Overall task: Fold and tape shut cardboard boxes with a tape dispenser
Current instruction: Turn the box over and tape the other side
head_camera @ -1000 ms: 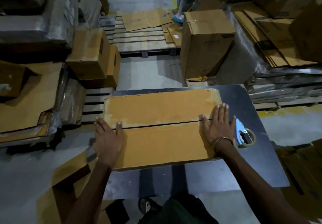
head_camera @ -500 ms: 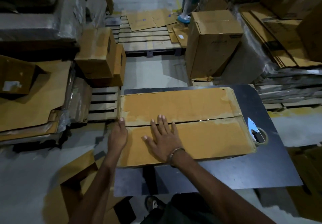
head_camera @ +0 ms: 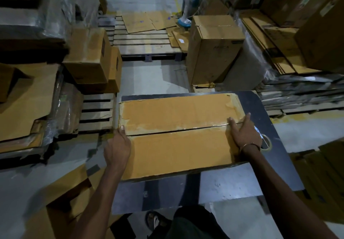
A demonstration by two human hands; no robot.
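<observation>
A flat brown cardboard box (head_camera: 178, 151) lies on a dark table (head_camera: 232, 183), its two top flaps meeting in a long seam (head_camera: 176, 131) with shiny tape along it. My left hand (head_camera: 117, 145) grips the box's left end at the seam, thumb on top. At the right end of the seam my right hand (head_camera: 243, 134) holds the box, fingers bent over the edge. The tape dispenser (head_camera: 266, 143) lies on the table just right of that hand, mostly hidden behind it.
A tall closed box (head_camera: 212, 52) stands beyond the table, with a wooden pallet (head_camera: 145, 41) and a fan (head_camera: 189, 2) behind. Stacked boxes (head_camera: 89, 56) and flat cardboard (head_camera: 24, 99) fill the left; more flat sheets (head_camera: 279, 49) pile up on the right. Loose cardboard (head_camera: 65, 192) lies by my feet.
My right hand slid from the box's right end to the middle of the seam, then back to the right end. The left hand turned to grip the left end.
</observation>
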